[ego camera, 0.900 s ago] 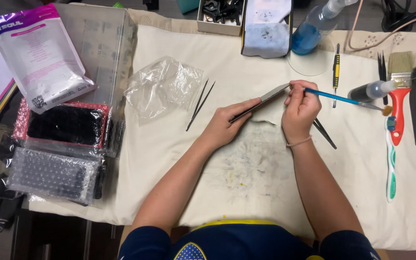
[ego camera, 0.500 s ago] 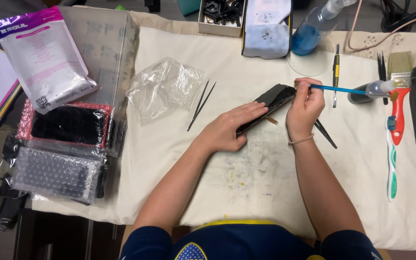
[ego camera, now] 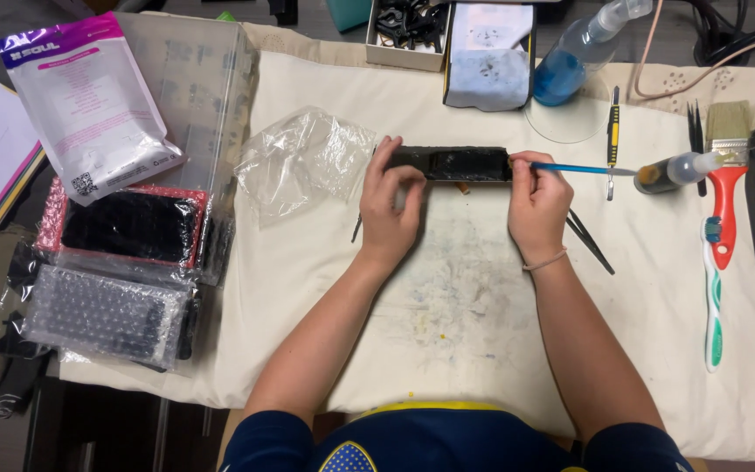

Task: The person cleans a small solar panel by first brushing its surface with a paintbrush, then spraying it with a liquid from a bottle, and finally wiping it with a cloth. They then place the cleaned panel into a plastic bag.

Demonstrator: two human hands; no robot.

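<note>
The left hand (ego camera: 388,205) pinches one end of a flat black slab (ego camera: 452,163), grip clamped. The right hand (ego camera: 536,203) clamps the other end along with a thin blue brush (ego camera: 583,169), above the cloth-covered worktop (ego camera: 308,288).

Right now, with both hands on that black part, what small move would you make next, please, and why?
Probably bring the blue-handled brush tip onto the black part. The left hand and right hand hold it flat by its ends above the cream cloth, its long face towards the camera. The right hand also pinches the brush, whose handle points away to the right, so the tip seems not yet on it.
</note>
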